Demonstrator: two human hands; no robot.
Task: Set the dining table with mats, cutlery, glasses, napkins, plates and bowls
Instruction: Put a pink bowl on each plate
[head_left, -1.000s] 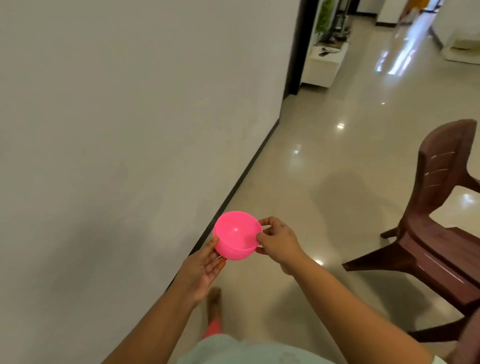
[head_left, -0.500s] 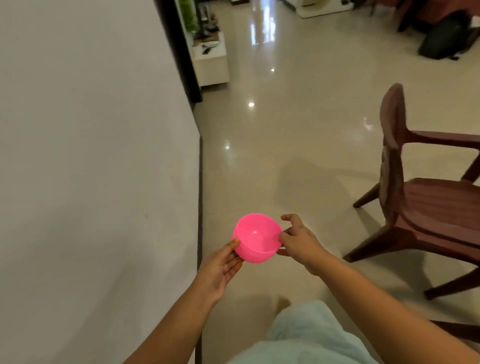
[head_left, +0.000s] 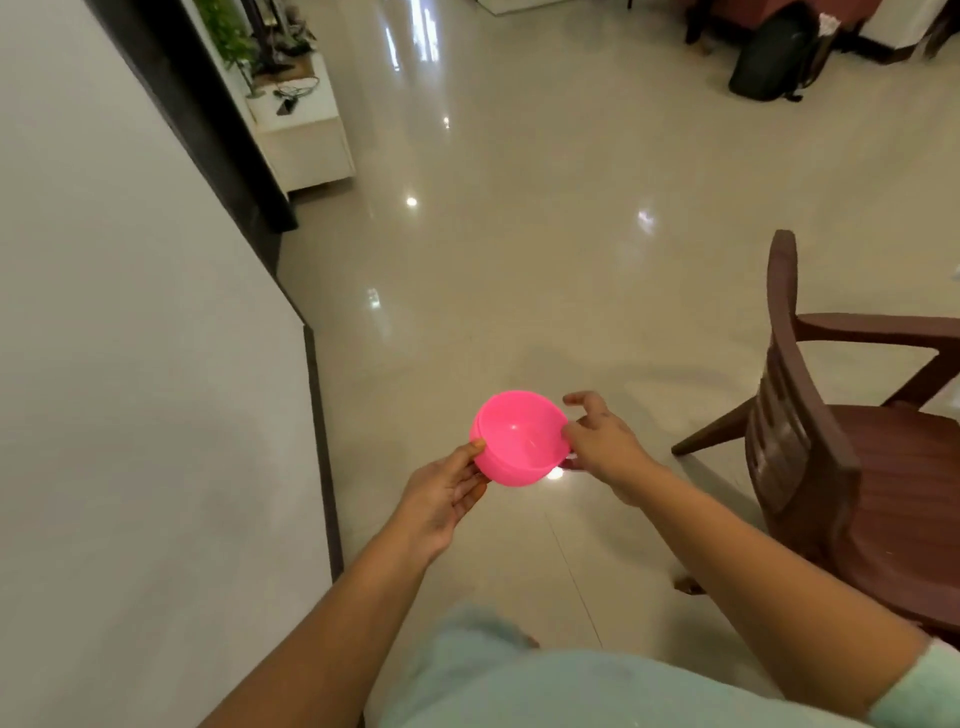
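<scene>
i see my left hand (head_left: 441, 493) palm up, thumb on the pink bowl (head_left: 517, 439), and my right hand (head_left: 602, 447) pinching its rim, fingers half spread.

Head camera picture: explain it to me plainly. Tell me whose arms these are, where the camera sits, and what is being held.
The camera is worn on a person's head and looks forward and down, so the two bare arms are that person's own. There is no machine. Between the hands is a small round bright pink plastic bowl, carried above a glossy cream tiled floor. The left hand holds it from below, thumb on the rim; the right hand pinches the opposite rim. A dark brown plastic armchair stands on the right, a plain white wall on the left. No dining table is clearly visible.
</scene>
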